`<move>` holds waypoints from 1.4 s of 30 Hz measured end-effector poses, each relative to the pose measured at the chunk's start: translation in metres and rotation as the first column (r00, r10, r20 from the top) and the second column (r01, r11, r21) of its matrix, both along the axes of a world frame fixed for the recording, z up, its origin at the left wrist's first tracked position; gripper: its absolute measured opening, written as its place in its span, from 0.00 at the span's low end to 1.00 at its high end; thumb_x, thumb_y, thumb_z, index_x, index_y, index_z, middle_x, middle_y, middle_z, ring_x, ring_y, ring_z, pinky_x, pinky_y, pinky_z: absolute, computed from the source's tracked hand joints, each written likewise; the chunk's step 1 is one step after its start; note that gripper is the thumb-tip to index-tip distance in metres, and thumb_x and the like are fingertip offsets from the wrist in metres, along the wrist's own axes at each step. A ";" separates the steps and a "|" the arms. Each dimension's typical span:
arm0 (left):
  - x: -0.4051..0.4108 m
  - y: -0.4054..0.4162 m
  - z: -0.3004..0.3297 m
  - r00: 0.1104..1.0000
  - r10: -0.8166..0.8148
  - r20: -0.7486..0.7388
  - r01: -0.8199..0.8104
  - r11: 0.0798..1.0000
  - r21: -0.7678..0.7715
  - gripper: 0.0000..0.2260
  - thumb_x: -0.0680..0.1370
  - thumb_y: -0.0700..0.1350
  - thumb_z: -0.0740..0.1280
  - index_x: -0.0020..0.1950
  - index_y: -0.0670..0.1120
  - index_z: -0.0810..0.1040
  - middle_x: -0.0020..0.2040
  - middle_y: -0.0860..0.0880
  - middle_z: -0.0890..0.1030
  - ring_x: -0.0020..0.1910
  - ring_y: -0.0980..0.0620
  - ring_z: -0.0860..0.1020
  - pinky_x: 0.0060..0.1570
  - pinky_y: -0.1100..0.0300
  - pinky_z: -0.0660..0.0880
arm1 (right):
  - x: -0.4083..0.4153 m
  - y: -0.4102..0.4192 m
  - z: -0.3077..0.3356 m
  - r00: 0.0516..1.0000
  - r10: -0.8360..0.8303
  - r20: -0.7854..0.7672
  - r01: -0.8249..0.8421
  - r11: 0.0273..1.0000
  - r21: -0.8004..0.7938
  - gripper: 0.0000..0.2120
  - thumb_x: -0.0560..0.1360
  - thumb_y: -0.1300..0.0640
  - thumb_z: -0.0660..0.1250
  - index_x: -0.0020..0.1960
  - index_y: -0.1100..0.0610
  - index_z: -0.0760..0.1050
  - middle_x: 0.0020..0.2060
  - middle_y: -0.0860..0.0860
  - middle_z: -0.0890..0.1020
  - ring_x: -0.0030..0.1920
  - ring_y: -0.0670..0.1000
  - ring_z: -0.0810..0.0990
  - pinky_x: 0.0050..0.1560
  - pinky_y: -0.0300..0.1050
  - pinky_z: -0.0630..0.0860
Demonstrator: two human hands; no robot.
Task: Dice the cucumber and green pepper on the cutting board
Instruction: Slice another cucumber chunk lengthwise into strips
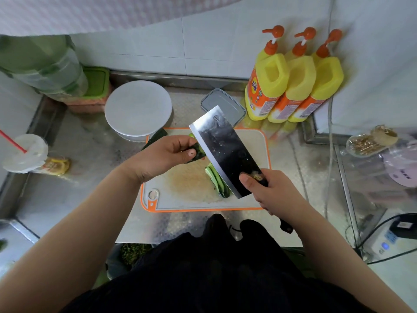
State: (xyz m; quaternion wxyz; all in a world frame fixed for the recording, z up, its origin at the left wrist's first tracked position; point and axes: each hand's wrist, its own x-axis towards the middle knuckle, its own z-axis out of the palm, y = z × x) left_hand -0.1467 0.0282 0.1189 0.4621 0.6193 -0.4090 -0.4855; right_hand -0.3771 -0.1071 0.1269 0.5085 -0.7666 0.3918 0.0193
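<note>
- We see the steel desk [90,195] carrying the orange-rimmed cutting board [248,199] near its front edge.
- Three yellow pump bottles [293,86] line the far right corner; a white round container [138,108] touches the board's far left corner.
- Our right hand [268,190] grips a cleaver [225,150]; its raised blade hides part of the board.
- Our left hand [162,157] pinches a cucumber piece [198,153] in its fingers; cucumber strips [216,179] lie mid-board.

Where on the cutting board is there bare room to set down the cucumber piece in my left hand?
Bare room: the board's right part, past the cleaver, and its near-left corner by the hanging hole. Crowded: the middle, where cut cucumber strips lie under the blade, and the far-left edge, where a dark green piece lies beside the white round container.
</note>
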 end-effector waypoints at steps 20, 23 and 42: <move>-0.011 -0.008 -0.006 0.989 0.142 -0.030 -0.140 0.989 0.050 0.10 0.79 0.33 0.63 0.45 0.45 0.80 0.35 0.59 0.81 0.38 0.64 0.78 0.42 0.71 0.73 | 0.014 0.007 0.004 1.000 -0.004 -0.017 0.003 0.999 -0.052 0.21 0.77 0.45 0.64 0.30 0.53 0.63 0.22 0.45 0.67 0.25 0.46 0.66 0.32 0.44 0.67; -0.013 -0.009 -0.017 0.978 0.203 -0.050 -0.201 0.978 0.053 0.09 0.80 0.34 0.62 0.44 0.44 0.79 0.32 0.58 0.78 0.33 0.61 0.73 0.38 0.69 0.70 | 0.014 0.010 -0.001 0.999 -0.022 -0.028 0.020 0.999 -0.051 0.21 0.77 0.45 0.63 0.31 0.55 0.63 0.23 0.47 0.67 0.26 0.48 0.68 0.32 0.45 0.69; -0.080 -0.039 -0.135 0.498 0.846 -0.193 -0.551 0.480 0.683 0.07 0.82 0.37 0.59 0.56 0.42 0.75 0.50 0.45 0.82 0.44 0.49 0.83 0.36 0.59 0.75 | 0.047 0.035 -0.081 0.887 0.145 -0.438 -0.248 0.951 -0.186 0.15 0.81 0.52 0.54 0.49 0.62 0.74 0.49 0.61 0.80 0.52 0.61 0.78 0.45 0.47 0.70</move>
